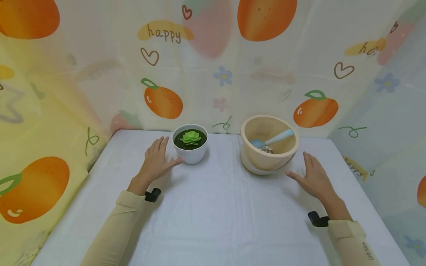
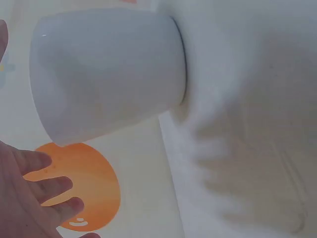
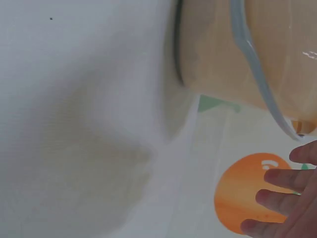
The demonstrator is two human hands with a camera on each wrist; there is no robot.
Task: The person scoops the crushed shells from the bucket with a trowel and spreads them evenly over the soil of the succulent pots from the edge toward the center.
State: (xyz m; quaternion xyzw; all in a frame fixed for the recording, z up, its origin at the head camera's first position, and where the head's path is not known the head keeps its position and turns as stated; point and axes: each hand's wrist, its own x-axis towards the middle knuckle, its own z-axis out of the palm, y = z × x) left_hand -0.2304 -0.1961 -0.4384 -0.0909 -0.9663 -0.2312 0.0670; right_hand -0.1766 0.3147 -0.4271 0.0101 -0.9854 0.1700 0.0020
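Observation:
A white flowerpot with dark soil and a green succulent stands at the back of the table. Beside it, on its left, my left hand hovers with fingers spread and holds nothing; the left wrist view shows the pot's plain side. Further right stands a beige bucket with a pale handle. A light blue trowel leans inside it, over some small pale bits. Just right of the bucket, my right hand is spread, empty and apart from it.
A white cloth covers the table. Behind it hangs a curtain printed with oranges, and similar printed sheets close in both sides. Pot and bucket stand close to the table's back edge, with a gap between them.

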